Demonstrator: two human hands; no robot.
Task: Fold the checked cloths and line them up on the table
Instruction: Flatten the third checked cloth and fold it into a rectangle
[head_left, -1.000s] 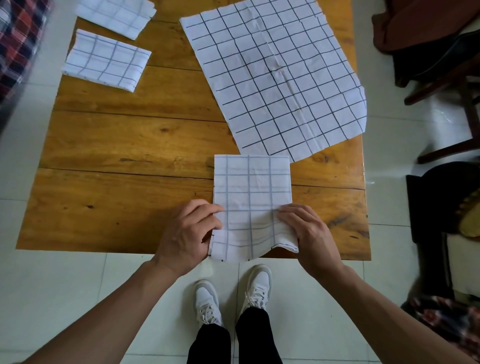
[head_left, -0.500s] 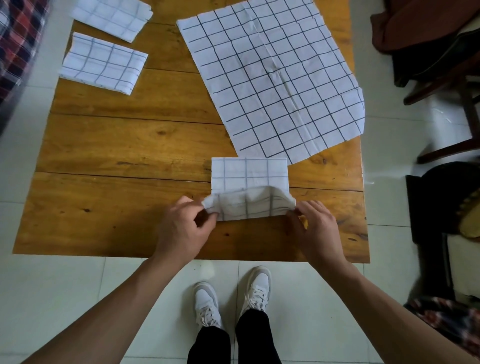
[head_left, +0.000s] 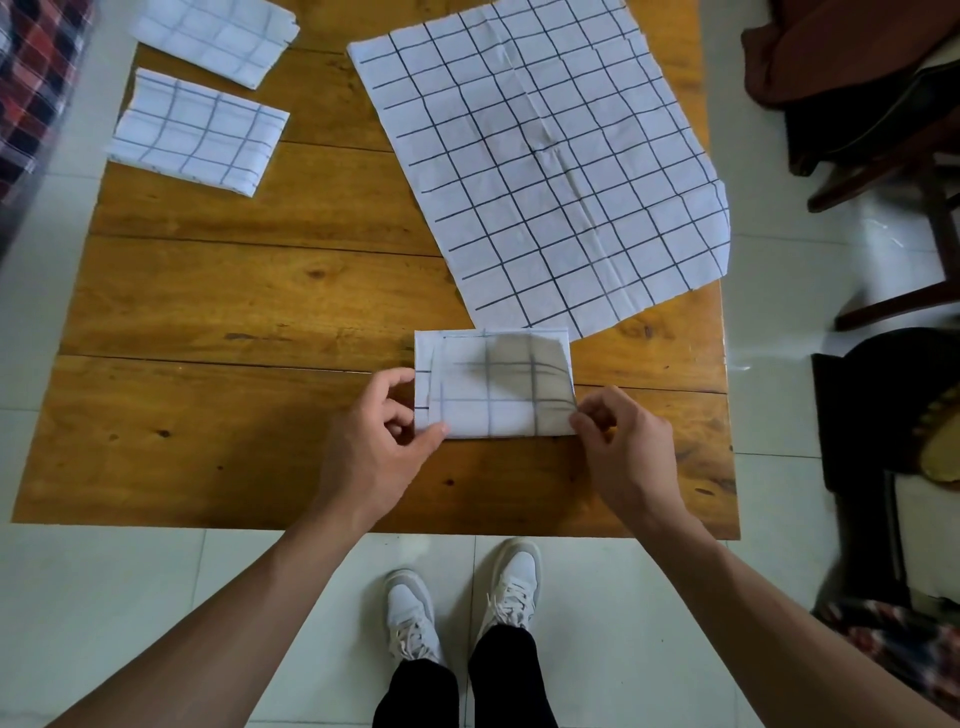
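**Both hands at the corners of a folded checked cloth**

The small folded cloth (head_left: 493, 384) lies flat on the wooden desk (head_left: 234, 312), at about 6 o'clock from the desk's middle, near its front edge. The left hand (head_left: 374, 441) pinches its near left corner, thumb on top; the right hand (head_left: 623, 447) pinches the near right corner, so each grip is grasping the cloth. An unfolded cloth (head_left: 540, 161) is spread at 1 o'clock, its near edge just beside the folded one. Two folded cloths (head_left: 197, 135) (head_left: 218, 39) lie at 10 and 11 o'clock.
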